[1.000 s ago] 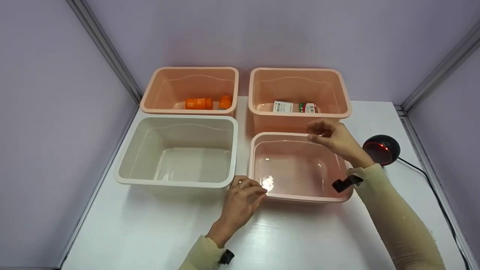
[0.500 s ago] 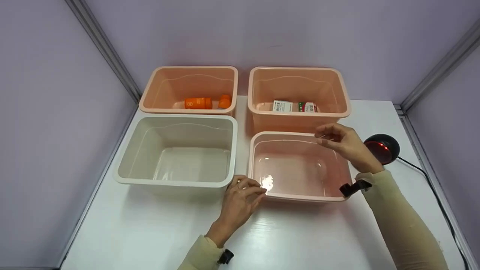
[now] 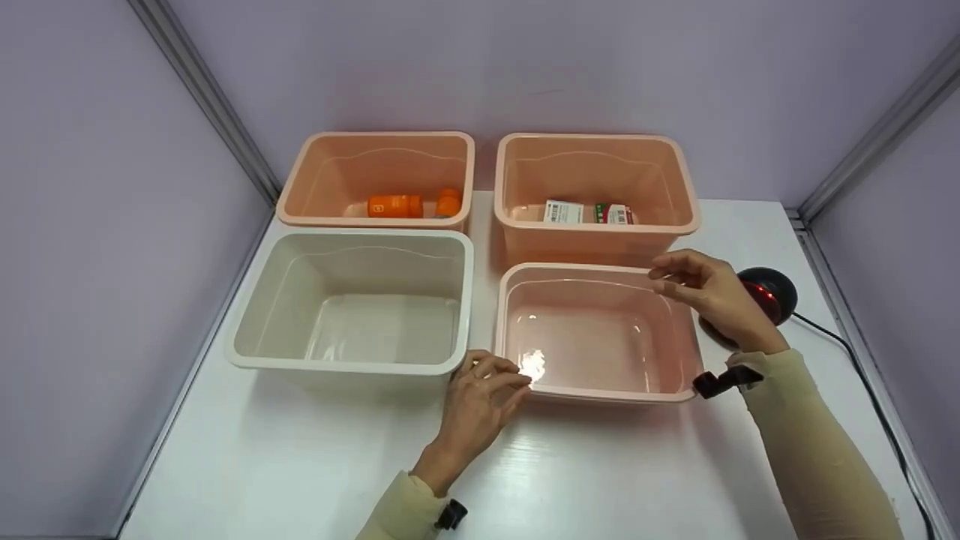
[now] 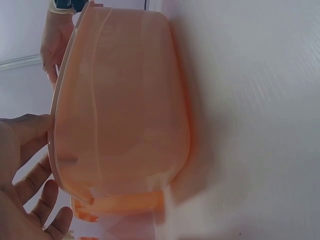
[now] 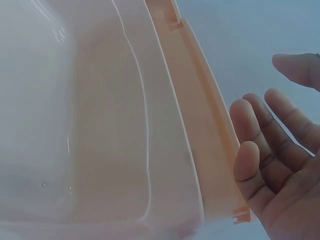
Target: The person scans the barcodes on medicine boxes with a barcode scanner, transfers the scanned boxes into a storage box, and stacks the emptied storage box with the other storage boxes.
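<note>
In the head view, my left hand [image 3: 476,401] is at the near left corner of the low pink bin [image 3: 600,395]. In the left wrist view, its thumb and index finger pinch the rim of that pink bin [image 4: 130,95], other fingers loosely bent. Over the bin's far right corner, my right hand [image 3: 709,296] holds nothing. Seen in the right wrist view, the right hand [image 5: 280,180] has loosely bent fingers and the thumb apart, beside the bins. The pink bin has a bare, shiny floor and holds nothing visible.
A white bin [image 3: 352,367] stands left of the pink one. Behind are two peach bins: the left peach bin [image 3: 375,223] holds orange containers [image 3: 395,206], the right peach bin [image 3: 600,229] small boxes [image 3: 564,212]. A black round device [image 3: 772,289] with red light and cable stands right.
My right hand has moved right and slightly toward me along the pink bin's far rim. The left hand has stayed at the near left corner. The bins look unmoved.
</note>
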`<state>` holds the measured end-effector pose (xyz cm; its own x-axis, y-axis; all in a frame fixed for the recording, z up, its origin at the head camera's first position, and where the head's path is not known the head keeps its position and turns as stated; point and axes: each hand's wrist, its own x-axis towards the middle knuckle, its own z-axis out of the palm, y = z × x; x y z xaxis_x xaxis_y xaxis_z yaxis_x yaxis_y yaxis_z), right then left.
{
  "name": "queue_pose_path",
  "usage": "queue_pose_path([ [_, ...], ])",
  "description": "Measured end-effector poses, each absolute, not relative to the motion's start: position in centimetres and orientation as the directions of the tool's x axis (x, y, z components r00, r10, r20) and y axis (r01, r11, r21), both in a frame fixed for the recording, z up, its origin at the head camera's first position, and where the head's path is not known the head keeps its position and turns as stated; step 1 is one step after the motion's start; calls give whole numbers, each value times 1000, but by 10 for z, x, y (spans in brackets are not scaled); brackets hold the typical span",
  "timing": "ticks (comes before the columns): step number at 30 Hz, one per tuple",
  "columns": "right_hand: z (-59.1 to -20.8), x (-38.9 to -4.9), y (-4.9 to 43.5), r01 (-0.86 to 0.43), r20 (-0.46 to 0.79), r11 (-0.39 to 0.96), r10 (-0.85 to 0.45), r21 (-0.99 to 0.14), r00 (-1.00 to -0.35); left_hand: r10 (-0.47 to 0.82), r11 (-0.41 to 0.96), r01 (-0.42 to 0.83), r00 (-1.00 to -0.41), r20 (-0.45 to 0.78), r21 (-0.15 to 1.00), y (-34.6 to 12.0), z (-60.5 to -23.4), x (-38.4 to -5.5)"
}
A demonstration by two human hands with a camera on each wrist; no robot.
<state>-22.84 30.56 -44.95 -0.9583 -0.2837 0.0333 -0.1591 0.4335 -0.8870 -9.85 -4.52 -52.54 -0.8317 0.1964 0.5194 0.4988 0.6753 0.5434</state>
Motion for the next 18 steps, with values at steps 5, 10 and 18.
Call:
queue_pose_path([
  [5,-449,-224,314,-172,43,468,-274,-867,-961,185,668,493,-836,517,557,-45,-526,-98],
  [10,-452,-221,324,-158,36,462,-262,-873,-964,173,661,489,-837,519,569,-45,-526,-97],
  [18,-462,-216,340,-128,32,457,-212,-880,-977,170,675,459,-859,483,579,-45,-525,-95],
])
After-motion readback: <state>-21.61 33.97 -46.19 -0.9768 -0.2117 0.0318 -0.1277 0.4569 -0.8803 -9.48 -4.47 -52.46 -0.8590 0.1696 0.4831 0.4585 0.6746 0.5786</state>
